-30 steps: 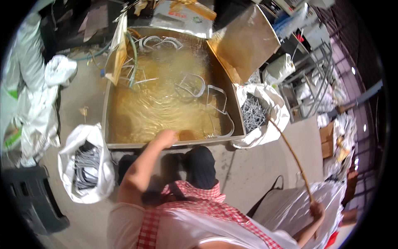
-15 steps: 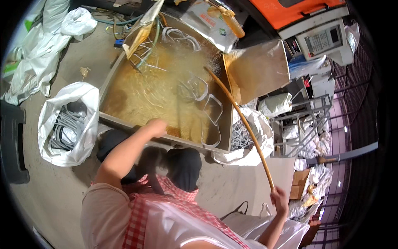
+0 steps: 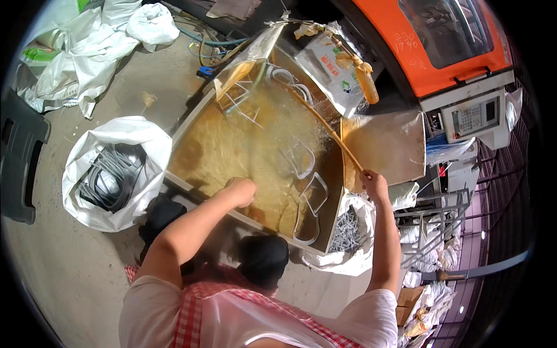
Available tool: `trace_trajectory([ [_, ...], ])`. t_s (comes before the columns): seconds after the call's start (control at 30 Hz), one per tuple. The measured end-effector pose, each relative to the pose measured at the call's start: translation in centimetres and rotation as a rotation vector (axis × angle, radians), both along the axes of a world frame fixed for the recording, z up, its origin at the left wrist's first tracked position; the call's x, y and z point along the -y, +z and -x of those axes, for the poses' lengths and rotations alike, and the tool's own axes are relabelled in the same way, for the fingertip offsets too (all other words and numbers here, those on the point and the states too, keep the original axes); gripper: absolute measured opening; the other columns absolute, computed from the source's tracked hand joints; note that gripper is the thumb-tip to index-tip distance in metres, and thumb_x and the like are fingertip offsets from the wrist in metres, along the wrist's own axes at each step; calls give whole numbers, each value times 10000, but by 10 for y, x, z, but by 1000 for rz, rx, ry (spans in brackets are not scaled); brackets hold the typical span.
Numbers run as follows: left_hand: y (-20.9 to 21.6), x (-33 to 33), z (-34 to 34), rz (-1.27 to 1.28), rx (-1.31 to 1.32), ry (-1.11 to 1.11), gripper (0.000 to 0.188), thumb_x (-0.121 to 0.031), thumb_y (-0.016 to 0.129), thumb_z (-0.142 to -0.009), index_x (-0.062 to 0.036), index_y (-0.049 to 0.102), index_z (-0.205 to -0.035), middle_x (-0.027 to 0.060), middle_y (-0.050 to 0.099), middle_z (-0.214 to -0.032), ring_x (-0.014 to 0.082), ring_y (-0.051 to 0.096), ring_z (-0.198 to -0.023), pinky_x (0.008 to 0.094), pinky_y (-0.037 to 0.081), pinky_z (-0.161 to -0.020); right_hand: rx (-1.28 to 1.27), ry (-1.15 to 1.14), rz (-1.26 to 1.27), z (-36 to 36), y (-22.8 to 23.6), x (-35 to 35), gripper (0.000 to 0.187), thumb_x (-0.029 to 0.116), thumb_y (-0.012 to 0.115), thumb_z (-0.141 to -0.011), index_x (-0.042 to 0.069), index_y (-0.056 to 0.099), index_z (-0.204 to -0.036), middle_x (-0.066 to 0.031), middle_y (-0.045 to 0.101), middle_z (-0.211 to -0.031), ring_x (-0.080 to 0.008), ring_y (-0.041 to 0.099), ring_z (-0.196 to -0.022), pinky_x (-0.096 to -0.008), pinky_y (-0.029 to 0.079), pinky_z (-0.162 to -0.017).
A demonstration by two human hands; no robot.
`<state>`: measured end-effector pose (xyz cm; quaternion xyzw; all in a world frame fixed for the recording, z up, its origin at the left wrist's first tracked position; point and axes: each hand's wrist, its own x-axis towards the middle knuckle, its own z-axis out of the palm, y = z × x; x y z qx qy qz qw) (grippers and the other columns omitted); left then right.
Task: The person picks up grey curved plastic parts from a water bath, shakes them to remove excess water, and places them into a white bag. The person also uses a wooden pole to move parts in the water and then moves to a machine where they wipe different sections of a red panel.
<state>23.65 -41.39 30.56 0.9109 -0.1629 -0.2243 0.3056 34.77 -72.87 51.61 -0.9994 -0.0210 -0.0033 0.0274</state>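
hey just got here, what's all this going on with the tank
Someone's right hand grips a long wooden stick that reaches across the tank toward its far side. The left hand is closed at the near edge; whether it holds anything is hard to tell. Pale bent frames lie in the cloudy, yellowish water. White sacks of grey pieces stand on either side.

The palm and fingertips of my left hand (image 3: 241,192) are turned from view, so I cannot tell whether it grips anything. The far tip of my wooden stick (image 3: 332,134) is lost against the murky brown water (image 3: 223,153); the view's edge cuts off the orange machine (image 3: 415,75) and black plastic stool (image 3: 20,151).
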Motion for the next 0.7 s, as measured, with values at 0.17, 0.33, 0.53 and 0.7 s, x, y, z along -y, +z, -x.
trace_trajectory([
  [0.17, 1, -21, -4, 69, 81, 53, 377, -213, 584, -767, -16, 525, -1084, 173, 595, -995, 322, 560, -947, 422, 449, -797, -58, -16, -109, -23, 18, -11, 266, 235, 565, -802, 36, 627, -967, -44, 553, -569, -98, 479, -435, -256, 374, -397],
  [0.33, 2, -34, -3, 85, 75, 106, 376, -207, 590, -762, -18, 525, -1081, 169, 592, -1003, 324, 558, -945, 425, 446, -800, -20, -59, -157, -32, 21, 8, 248, 214, 541, -819, 51, 630, -984, -41, 543, -555, -95, 467, -399, -243, 354, -367],
  [0.53, -4, -16, -8, 87, 36, 45, 331, -196, 597, -755, -19, 548, -1030, 175, 590, -994, 322, 559, -940, 425, 445, -797, 2, 34, 177, -78, 0, 6, 303, 253, 534, -806, 79, 603, -1044, -103, 603, -641, -181, 572, -497, -302, 449, -473],
  [0.7, -9, -8, -11, 70, 36, 39, 287, -190, 588, -748, -18, 568, -977, 182, 602, -937, 318, 574, -909, 426, 454, -777, 24, 209, 407, -96, -8, -59, 324, 282, 562, -781, 173, 587, -1085, -143, 629, -828, -290, 607, -771, -381, 479, -652],
])
